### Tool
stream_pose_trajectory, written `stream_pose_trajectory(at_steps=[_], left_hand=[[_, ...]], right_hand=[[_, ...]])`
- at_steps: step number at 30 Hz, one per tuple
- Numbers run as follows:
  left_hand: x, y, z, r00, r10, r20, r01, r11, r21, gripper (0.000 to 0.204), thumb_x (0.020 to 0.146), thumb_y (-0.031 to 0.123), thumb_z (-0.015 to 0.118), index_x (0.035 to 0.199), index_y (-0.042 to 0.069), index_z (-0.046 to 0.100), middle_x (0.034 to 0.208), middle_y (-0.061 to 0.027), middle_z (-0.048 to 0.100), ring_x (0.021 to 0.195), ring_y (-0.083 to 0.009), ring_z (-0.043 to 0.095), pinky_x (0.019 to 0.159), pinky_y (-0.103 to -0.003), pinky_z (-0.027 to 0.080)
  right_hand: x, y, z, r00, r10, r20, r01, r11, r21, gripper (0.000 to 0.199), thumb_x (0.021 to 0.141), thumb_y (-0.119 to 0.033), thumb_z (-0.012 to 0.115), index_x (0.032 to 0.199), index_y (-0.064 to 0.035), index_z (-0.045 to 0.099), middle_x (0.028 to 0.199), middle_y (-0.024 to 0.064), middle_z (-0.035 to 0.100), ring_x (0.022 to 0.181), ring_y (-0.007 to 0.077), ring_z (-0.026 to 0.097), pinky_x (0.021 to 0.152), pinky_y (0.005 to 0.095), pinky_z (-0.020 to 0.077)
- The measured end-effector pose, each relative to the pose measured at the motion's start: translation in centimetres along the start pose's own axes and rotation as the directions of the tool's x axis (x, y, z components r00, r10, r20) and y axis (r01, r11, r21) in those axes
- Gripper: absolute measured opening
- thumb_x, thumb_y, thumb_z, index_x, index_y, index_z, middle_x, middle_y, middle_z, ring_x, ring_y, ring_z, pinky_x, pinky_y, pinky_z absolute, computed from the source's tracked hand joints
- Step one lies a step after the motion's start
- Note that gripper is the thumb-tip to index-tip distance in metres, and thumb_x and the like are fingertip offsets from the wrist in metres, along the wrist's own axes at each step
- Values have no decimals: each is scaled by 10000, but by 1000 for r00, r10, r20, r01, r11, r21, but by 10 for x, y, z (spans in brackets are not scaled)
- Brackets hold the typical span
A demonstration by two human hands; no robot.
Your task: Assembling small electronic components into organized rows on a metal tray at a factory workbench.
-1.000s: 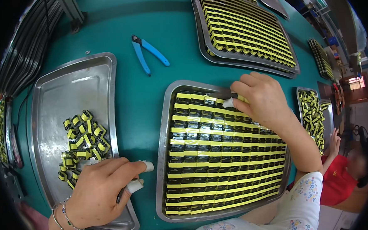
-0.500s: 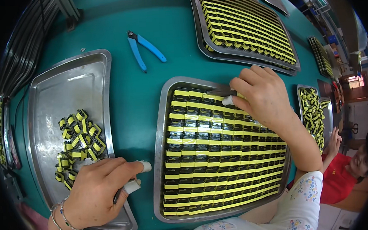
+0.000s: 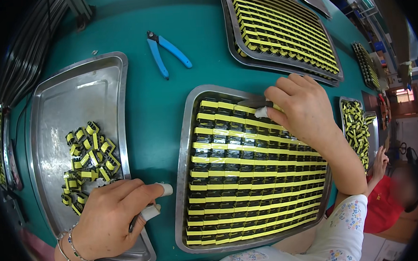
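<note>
My right hand [image 3: 302,104] is closed around a grey, pointed metal tool [image 3: 252,102], perhaps tweezers, over the far edge of a metal tray [image 3: 184,132]. Tight rows of small black transformers wrapped in yellow tape [image 3: 239,174] fill that tray. White covers wrap fingertips on both hands. My left hand [image 3: 113,216] hovers over the near right edge of another metal tray [image 3: 77,97], its fingers curled. A bit of something dark shows below its thumb, mostly hidden. Beyond that hand lies a loose heap of the same transformers [image 3: 90,158].
Blue-handled cutters [image 3: 168,54] lie on the green table [image 3: 151,105]. Stacked trays of lined-up transformers [image 3: 279,27] stand at the far right. A tray of loose ones [image 3: 355,132] sits right of my arm, near a person in red [image 3: 387,201]. Black tubes [image 3: 30,59] hang at far left.
The view has shifted slightly. My right hand stays at the far edge of the full tray with the pointed tool; my left hand keeps its pose.
</note>
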State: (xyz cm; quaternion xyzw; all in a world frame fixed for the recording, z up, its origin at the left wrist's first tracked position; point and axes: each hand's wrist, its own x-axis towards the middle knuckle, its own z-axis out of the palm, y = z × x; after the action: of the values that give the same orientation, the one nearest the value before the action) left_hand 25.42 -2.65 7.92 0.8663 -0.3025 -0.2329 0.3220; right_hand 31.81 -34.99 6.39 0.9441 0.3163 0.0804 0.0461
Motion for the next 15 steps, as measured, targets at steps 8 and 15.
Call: stream_pose_trajectory(at_steps=[8,15], left_hand=[[-3,0,0,1000,-8,-2,8,1000,-11,361,713,-5,618,1068,40,574,787,-95,576,695,-274,593,583,-360,471],[-4,0,6,996,-54,-64,51,998,-40,325,656,-55,569,973,14,581,746,-76,599,653,-284,580,591,-344,449]], right_hand=[[4,0,-6,1000,-27,-13,26,998,-50,249,629,-223,755,762,-107,579,721,4,517,714,180,526,650,321,422],[5,1,-5,998,-53,-18,53,998,-30,265,611,-190,748,784,-98,568,760,12,506,750,197,513,688,340,410]])
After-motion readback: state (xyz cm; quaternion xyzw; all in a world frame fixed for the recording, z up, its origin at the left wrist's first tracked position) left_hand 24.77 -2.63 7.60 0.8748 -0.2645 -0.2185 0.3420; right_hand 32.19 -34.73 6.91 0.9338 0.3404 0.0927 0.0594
